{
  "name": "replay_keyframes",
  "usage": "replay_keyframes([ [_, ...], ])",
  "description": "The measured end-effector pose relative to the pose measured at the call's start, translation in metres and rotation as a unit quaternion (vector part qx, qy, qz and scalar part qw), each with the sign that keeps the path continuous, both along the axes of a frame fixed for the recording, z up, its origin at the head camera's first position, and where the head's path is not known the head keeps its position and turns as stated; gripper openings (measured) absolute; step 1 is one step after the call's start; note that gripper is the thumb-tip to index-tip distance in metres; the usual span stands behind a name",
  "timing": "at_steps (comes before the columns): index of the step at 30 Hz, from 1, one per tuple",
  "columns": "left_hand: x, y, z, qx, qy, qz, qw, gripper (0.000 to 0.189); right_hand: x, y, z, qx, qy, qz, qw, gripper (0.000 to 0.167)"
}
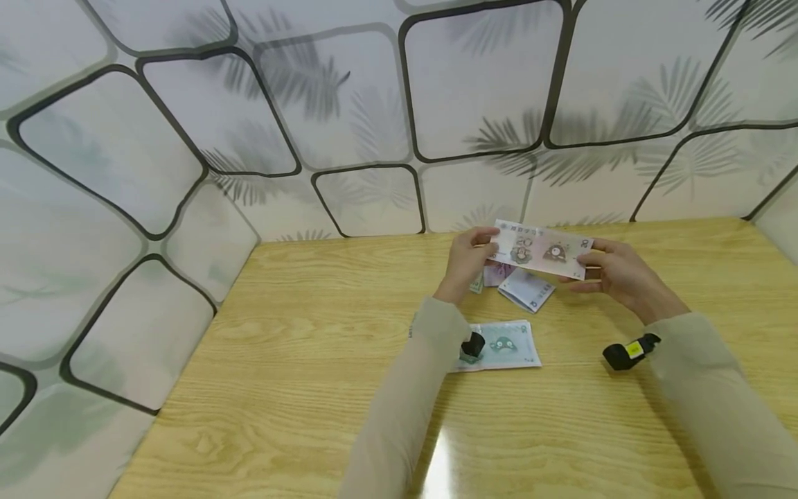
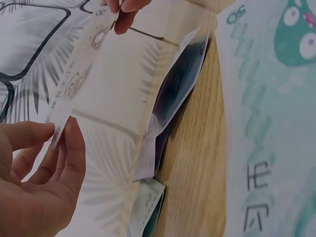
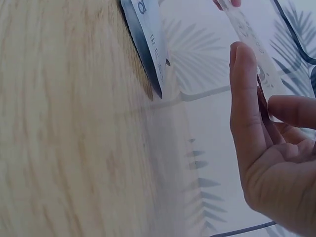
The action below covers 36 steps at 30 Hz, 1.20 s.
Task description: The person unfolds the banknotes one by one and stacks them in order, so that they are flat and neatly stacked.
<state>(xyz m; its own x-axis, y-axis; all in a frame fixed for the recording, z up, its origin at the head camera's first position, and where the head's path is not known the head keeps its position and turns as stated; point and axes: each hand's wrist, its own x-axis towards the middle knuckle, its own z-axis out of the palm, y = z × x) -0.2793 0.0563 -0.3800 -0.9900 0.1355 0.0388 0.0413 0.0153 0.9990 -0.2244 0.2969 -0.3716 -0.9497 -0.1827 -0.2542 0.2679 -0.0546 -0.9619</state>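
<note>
Stretched flat above the table is a pale pink play banknote (image 1: 539, 251) marked 20, with a cartoon figure on it. My left hand (image 1: 464, 263) pinches its left end between thumb and fingers. At the other end my right hand (image 1: 623, 276) grips the note with its thumb in front and fingers behind. Beneath it lie a folded blue-white banknote (image 1: 527, 291), a purple banknote (image 1: 497, 275) and a folded green banknote (image 2: 146, 207). Nearer to me, a flat green banknote (image 1: 508, 345) lies on the table, partly hidden by the left sleeve.
The wooden table (image 1: 299, 333) meets a wall (image 1: 368, 201) patterned with dark outlines and leaves just behind the hands. A black wrist device (image 1: 626, 351) sits at the right cuff, and another black device (image 1: 474, 344) at the left cuff overlaps the flat note.
</note>
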Motion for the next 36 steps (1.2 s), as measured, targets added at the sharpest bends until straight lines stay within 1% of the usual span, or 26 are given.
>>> replay_keyframes([
  [5,0.002,-0.011,0.001,0.021,-0.012,-0.031,0.9992,0.037,-0.001,-0.001,-0.001,0.02,0.011,0.007,0.9997,0.06],
  [9,0.002,-0.017,0.001,0.026,-0.021,-0.048,0.9983,0.045,-0.002,-0.002,-0.002,0.03,0.025,-0.002,0.9992,0.059],
  [11,0.001,-0.02,0.001,0.028,-0.025,-0.052,0.9979,0.049,-0.001,-0.001,-0.002,0.026,0.03,-0.009,0.9992,0.052],
  [13,0.002,-0.022,0.001,0.027,-0.028,-0.056,0.9977,0.051,-0.001,0.0,-0.002,0.021,0.033,-0.013,0.9991,0.042],
  [16,0.003,-0.025,0.001,0.025,-0.027,-0.06,0.9975,0.054,-0.001,0.0,-0.003,0.037,0.041,-0.013,0.9984,0.03],
  [20,0.005,-0.03,0.002,0.015,-0.022,-0.074,0.9969,0.057,0.0,0.0,-0.003,0.076,0.052,-0.011,0.9957,0.026],
  [22,0.007,-0.033,0.002,0.01,-0.019,-0.079,0.9966,0.057,0.001,-0.001,-0.004,0.075,0.055,-0.014,0.9955,0.023],
  [24,0.008,-0.036,0.002,0.008,-0.017,-0.081,0.9965,0.057,0.002,-0.001,-0.004,0.058,0.058,-0.021,0.9964,0.019],
  [26,0.009,-0.039,0.001,0.009,-0.015,-0.082,0.9965,0.057,0.004,-0.001,-0.004,0.031,0.062,-0.03,0.9972,0.017],
  [29,0.01,-0.042,0.001,0.008,-0.014,-0.081,0.9966,0.057,0.005,-0.001,-0.003,-0.006,0.067,-0.041,0.9969,0.022],
  [36,0.012,-0.05,0.002,0.008,-0.02,-0.085,0.9962,0.058,0.007,-0.005,-0.001,-0.045,0.069,-0.05,0.9954,0.03],
])
